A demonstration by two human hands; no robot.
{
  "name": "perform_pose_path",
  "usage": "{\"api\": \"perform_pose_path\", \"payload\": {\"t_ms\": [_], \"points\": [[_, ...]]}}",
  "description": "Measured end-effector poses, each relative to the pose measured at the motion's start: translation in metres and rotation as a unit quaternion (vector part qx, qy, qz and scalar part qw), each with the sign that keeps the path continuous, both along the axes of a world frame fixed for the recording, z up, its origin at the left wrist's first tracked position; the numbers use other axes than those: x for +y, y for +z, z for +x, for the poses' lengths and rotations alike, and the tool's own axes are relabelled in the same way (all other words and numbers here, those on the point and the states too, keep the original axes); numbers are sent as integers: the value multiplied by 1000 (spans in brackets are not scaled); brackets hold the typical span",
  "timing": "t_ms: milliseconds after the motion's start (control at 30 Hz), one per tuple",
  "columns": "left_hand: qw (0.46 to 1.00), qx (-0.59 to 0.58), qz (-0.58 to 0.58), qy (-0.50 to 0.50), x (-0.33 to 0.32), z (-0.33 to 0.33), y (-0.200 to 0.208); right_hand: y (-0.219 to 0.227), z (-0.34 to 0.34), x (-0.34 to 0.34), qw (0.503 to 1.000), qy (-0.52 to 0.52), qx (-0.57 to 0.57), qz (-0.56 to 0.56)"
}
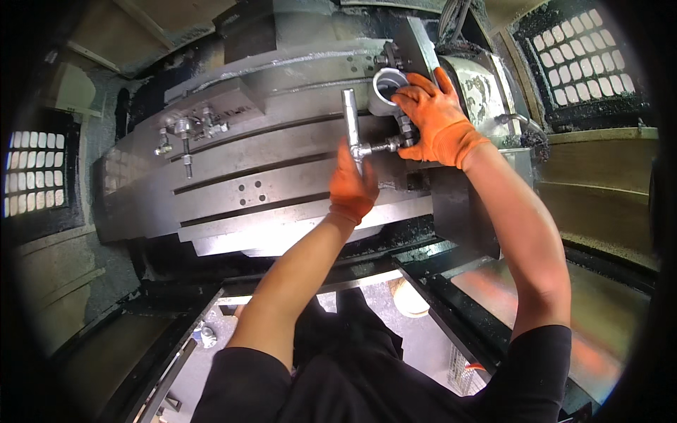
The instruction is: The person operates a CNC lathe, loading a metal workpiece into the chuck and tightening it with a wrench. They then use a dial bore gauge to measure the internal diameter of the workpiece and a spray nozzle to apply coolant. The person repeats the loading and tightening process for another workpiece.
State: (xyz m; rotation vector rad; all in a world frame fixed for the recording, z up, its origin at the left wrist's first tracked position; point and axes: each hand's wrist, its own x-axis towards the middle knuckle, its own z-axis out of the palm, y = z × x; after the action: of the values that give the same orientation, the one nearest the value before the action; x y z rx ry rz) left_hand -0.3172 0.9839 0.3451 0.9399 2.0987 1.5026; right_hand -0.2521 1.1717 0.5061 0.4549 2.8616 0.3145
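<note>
My left hand (pixel 352 185), in an orange glove, is closed round the lower part of a shiny metal T-handle (pixel 350 116). The bar of the handle stands upright, and a threaded shaft (pixel 382 146) runs from it to the right. In a matching glove, my right hand (pixel 438 125) reaches over a hollow grey metal cylinder (pixel 384 104), its fingertips at the rim. The thumb lies lower, beside the shaft's right end. A dark bolted fitting (pixel 405 128) sits between the cylinder and my palm, partly covered by the hand.
Beneath lies a slotted metal machine table (pixel 282 166) with small holes. At its left stand a metal block (pixel 222 102) and clamp hardware with a hanging bolt (pixel 187 151). A metal housing (pixel 479 92) rises at the right. Chips cling to the walls. Below me is a white bucket (pixel 410 299).
</note>
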Motion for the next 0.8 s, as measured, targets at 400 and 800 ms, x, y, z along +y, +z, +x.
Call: {"api": "perform_pose_path", "payload": {"t_ms": [400, 800], "points": [[946, -294, 133, 34, 15, -69, -17, 18, -4, -4, 996, -26, -85, -15], [902, -398, -166, -10, 145, -160, 70, 11, 0, -2, 998, -9, -69, -5]]}}
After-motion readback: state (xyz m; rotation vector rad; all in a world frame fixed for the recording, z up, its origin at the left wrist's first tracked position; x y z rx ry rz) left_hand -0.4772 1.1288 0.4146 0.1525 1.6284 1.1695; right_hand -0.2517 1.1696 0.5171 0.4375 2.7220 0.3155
